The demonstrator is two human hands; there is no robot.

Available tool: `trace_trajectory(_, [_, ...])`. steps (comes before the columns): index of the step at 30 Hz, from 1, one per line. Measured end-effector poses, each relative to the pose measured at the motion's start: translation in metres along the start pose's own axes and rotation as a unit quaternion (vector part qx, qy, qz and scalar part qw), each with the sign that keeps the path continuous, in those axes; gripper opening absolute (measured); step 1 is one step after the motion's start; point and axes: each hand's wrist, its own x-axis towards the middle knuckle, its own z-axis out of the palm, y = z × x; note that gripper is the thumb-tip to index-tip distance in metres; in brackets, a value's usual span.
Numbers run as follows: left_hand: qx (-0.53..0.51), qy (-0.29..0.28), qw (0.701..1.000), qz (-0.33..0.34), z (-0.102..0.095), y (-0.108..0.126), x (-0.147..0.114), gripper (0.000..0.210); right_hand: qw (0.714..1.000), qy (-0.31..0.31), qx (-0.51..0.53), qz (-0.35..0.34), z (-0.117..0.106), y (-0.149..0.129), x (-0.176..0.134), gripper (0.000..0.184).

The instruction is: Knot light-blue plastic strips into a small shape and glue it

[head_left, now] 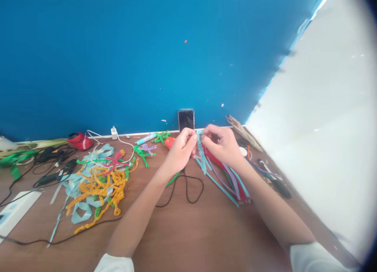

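Head camera view: two bare hands work a twisted light-blue fuzzy piece (203,158) at a brown tabletop (206,240), just in front of and slightly right of a phone (186,120) propped against a blue wall (132,59). Fingertips of the left hand (187,142) pinch the piece near its upper end, while the right hand (219,142) nips the same end between thumb and fingers; the lower end hangs free.

That narrow hold appears to be the weak point. Should either pinch loosen, the twist could unwind or the piece could drop in front of the phone. A bundle of coloured stems (240,189), spread nearer the wearer and right of the phone beneath the right forearm, could tangle with the hanging end or be swept askew by the arm. A looped black cord (194,202), directly nearer the wearer than the phone, might catch a sleeve or a loose stem and tug at the orange-red object (169,142) partly hidden behind the left hand.

No box, cup or tray can be made out: supplies lie loose, among them an orange tangle (100,181) and pale-blue ribbon (81,213), well left of the phone. Farther left sits a red roll-like item (80,141); whether anything is inside it cannot be told.
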Motion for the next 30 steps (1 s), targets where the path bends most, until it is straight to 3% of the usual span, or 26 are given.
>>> trace_trajectory(8, [0.113,0.031,0.990,0.074,0.0001,0.0000,-0.0002,0.015,0.998,0.037,0.014,-0.047,0.0049,0.0034,-0.0022,0.008])
trace_trajectory(11, [0.099,0.049,0.991,0.082,0.0030,-0.0016,-0.0006,0.017,0.997,0.053,0.019,-0.057,0.0045,0.0032,-0.0026,0.001])
trace_trajectory(16, [0.035,0.069,0.994,0.082,0.0056,-0.0031,-0.0013,0.021,0.993,0.013,-0.004,-0.118,0.0005,0.0018,-0.0010,0.011])
trace_trajectory(22, [0.036,0.065,0.992,0.106,0.0024,-0.0011,-0.0006,0.019,0.995,0.002,0.085,-0.056,0.0029,0.0081,-0.0014,0.019])
trace_trajectory(25, [0.059,0.060,0.990,0.111,0.0002,-0.0021,0.0006,0.018,0.996,0.020,0.085,-0.031,0.0046,0.0094,-0.0018,0.021])
trace_trajectory(30, [0.086,0.102,0.985,0.110,-0.0002,-0.0066,0.0040,0.013,0.998,0.018,0.053,-0.039,0.0040,0.0059,-0.0008,0.021])
